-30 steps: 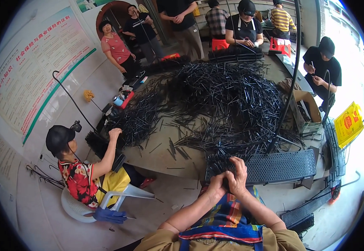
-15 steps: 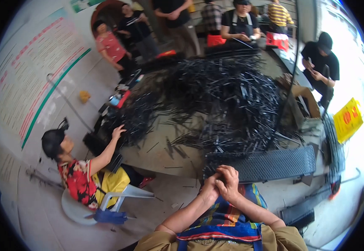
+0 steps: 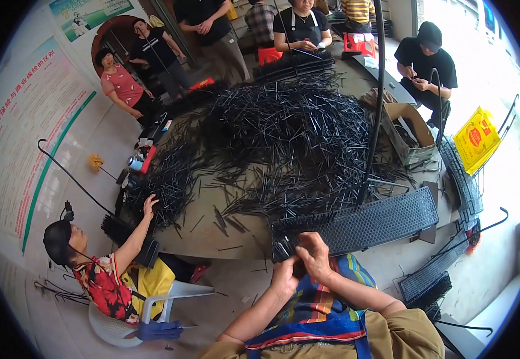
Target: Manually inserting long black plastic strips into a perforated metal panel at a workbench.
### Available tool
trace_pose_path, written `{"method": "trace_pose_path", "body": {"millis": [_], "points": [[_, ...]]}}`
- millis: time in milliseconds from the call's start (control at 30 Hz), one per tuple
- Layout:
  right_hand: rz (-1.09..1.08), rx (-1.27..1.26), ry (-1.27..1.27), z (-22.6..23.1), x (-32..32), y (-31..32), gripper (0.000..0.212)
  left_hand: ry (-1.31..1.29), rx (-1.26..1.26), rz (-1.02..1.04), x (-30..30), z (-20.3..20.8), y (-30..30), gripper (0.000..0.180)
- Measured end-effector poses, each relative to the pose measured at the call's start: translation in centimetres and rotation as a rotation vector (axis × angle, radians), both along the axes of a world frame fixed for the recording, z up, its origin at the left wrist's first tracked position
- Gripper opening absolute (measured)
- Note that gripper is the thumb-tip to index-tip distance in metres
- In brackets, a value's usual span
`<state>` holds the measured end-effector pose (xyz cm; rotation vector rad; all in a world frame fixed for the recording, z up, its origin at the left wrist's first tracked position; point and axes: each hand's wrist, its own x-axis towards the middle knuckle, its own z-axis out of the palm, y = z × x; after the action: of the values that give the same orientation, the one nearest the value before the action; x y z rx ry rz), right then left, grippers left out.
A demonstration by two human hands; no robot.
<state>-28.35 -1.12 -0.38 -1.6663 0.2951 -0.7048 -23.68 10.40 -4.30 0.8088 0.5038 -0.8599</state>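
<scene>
At the near edge of the table lies a long black perforated panel (image 3: 370, 224) with a honeycomb mesh. Several thin black strips (image 3: 282, 246) show at its left end. My left hand (image 3: 285, 276) is closed just below that end. Touching it, my right hand (image 3: 315, 256) has its fingers curled over the panel's near edge. Something dark shows between the two hands, too hidden to name. A large heap of thin black strips (image 3: 296, 125) spreads across the table (image 3: 206, 239) beyond the panel.
At the left, a seated co-worker (image 3: 104, 263) reaches one hand into a smaller pile of strips (image 3: 167, 200). A cardboard box (image 3: 408, 134) stands at the right. Upright black metal rod (image 3: 374, 113) rises beside the heap. Other people stand or sit around the far side.
The view has swung, shifting the scene left. My hands, earlier clasped one over the other, are now slightly apart at the fingers, with something dark between them.
</scene>
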Motion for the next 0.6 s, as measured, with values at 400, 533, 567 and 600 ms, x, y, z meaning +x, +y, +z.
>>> {"method": "trace_pose_path", "body": {"millis": [400,533,567,600], "points": [[0.197,0.785,0.318,0.8,0.0,-1.3,0.005,-0.214,0.131,-0.08,-0.7,0.7,1.0,0.016],[0.21,0.7,0.335,0.0,-0.3,-1.8,0.005,-0.298,0.125,-0.098,-1.5,1.1,0.7,0.017],[0.187,0.636,0.325,-0.6,-0.5,-1.8,0.006,-0.34,0.146,-0.081,-1.9,0.8,0.6,0.017],[0.193,0.636,0.325,-0.6,-0.6,-1.8,0.006,-0.386,0.167,-0.063,-2.1,0.4,0.5,0.017]]}}
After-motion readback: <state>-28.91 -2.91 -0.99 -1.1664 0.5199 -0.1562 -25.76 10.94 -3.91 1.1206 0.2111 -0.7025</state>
